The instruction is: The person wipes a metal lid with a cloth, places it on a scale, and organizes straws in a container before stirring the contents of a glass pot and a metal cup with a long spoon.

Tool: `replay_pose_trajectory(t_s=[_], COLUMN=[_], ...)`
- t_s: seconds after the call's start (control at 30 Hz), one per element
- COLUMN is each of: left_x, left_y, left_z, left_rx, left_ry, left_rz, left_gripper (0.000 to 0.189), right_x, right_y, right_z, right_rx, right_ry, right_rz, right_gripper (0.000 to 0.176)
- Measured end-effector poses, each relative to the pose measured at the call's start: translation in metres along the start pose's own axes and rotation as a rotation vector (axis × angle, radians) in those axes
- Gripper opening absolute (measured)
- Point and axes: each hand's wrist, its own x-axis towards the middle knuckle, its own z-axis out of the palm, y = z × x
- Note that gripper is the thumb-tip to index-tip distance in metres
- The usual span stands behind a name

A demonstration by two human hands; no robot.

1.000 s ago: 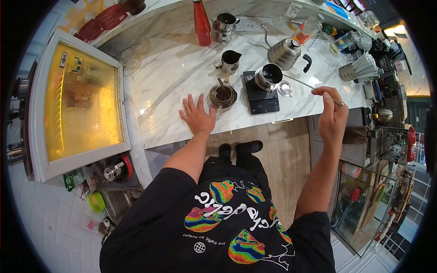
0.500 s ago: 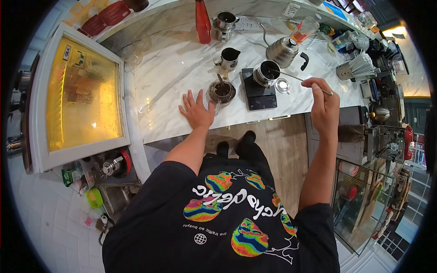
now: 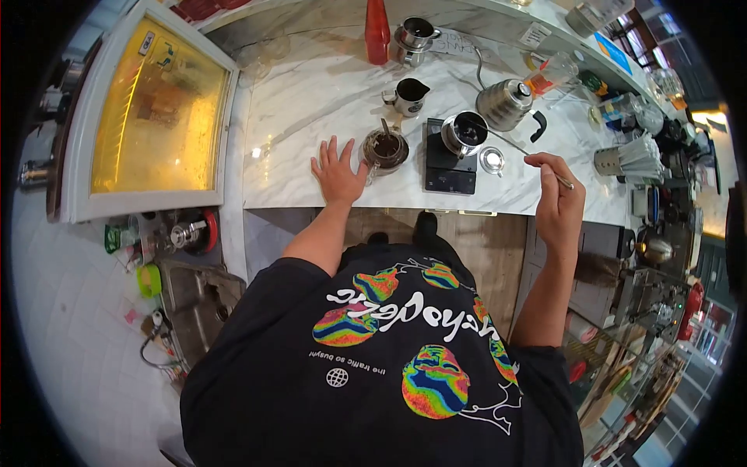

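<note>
My left hand (image 3: 341,173) rests flat on the marble counter, fingers spread, just left of a glass jar (image 3: 398,162). Dark grounds fill part of that jar, and a spoon handle (image 3: 385,126) sticks up from it. Between the fingers of my right hand (image 3: 560,198) is a long thin metal spoon (image 3: 510,143), its far end dipping into a metal cup (image 3: 469,150). This cup holds something dark and stands on a black scale (image 3: 451,182). Beside the cup lies a small round metal lid (image 3: 492,161).
A gooseneck kettle (image 3: 502,107) stands behind the cup. Further left are a metal pitcher (image 3: 410,99), a metal drip filter (image 3: 415,50) and a red bottle (image 3: 377,35). Straws in a holder (image 3: 608,162) are at the right. A yellow-lit glass-door cabinet (image 3: 156,117) borders the left.
The view has tilted and shifted, so the counter items appear further right. My left hand stays flat on the counter. The spoon is still in the cup, held by my right hand.
</note>
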Motion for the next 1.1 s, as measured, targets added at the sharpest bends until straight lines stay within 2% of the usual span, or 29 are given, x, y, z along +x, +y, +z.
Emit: replay_pose_trajectory(t_s=[0.1, 0.3, 0.47, 0.6, 0.77, 0.93, 1.1], left_x=[-0.003, -0.016, -0.028, -0.029, -0.029, -0.027, -0.026], left_y=[-0.003, -0.001, 0.012, 0.015, 0.016, 0.017, 0.018], left_z=[-0.001, 0.009, 0.011, 0.014, 0.014, 0.013, 0.012], left_rx=[0.024, 0.047, 0.063, 0.056, 0.068, 0.034, 0.03], left_ry=[0.03, 0.134, 0.134, 0.167, 0.193, 0.194, 0.195], left_rz=[0.032, 0.058, -0.049, -0.078, -0.092, -0.118, -0.131], left_gripper=[0.061, 0.054, 0.054, 0.053, 0.052, 0.051, 0.051], right_x=[0.007, 0.025, 0.043, 0.056, 0.07, 0.08, 0.087], right_y=[0.015, 0.029, 0.05, 0.063, 0.072, 0.077, 0.074], right_z=[-0.018, -0.034, -0.051, -0.061, -0.06, -0.07, -0.063], right_rx=[-0.032, -0.058, -0.063, -0.039, 0.01, 0.012, 0.029], right_ry=[-0.053, -0.14, -0.184, -0.229, -0.286, -0.309, -0.329], right_rz=[-0.005, -0.205, -0.306, -0.477, -0.448, -0.522, -0.475], right_gripper=[0.021, 0.016, 0.015, 0.015, 0.015, 0.015, 0.015])
